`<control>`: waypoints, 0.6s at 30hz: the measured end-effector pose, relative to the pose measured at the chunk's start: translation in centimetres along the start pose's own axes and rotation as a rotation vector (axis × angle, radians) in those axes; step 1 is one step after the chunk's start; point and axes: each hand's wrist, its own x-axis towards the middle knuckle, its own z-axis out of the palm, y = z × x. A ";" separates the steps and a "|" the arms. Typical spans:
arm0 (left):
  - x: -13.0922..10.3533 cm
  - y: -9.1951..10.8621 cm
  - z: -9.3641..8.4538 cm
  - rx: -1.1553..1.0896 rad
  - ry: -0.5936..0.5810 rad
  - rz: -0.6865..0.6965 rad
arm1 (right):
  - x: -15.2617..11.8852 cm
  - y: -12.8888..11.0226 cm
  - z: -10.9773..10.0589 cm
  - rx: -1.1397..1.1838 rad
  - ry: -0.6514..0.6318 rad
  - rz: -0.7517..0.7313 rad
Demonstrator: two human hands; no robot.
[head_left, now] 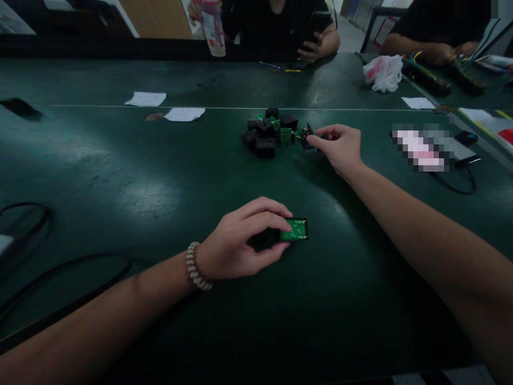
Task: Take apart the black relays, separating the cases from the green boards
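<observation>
My left hand [250,238], with a beaded bracelet at the wrist, grips a green circuit board in a black housing [297,230] low over the green tabletop. Its thumb and fingers close on the housing's near and far sides, and a fingertip touches the board. Farther off, my right hand [340,147] pinches a small black plastic piece [310,137] at the right side of a pile. That pile holds several black housings [265,147] and small green circuit boards [286,135]. Fingers partly hide the black piece, so its exact shape cannot be made out.
Paper slips [185,114] lie beyond the pile to the left. Black cables [80,259] curve across the left side. A white plastic bag [383,73] sits at the far right. Across the table, one person holds a cup [212,27] and a phone [319,24]; another works at right.
</observation>
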 end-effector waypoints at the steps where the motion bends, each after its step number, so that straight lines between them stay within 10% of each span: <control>1: 0.0 0.0 0.0 0.000 0.000 -0.001 | -0.2 -0.1 0.2 0.013 -0.011 0.009; 18: 0.2 0.2 -0.2 0.022 -0.004 -0.047 | -10.2 -5.9 -2.9 1.015 -0.576 0.474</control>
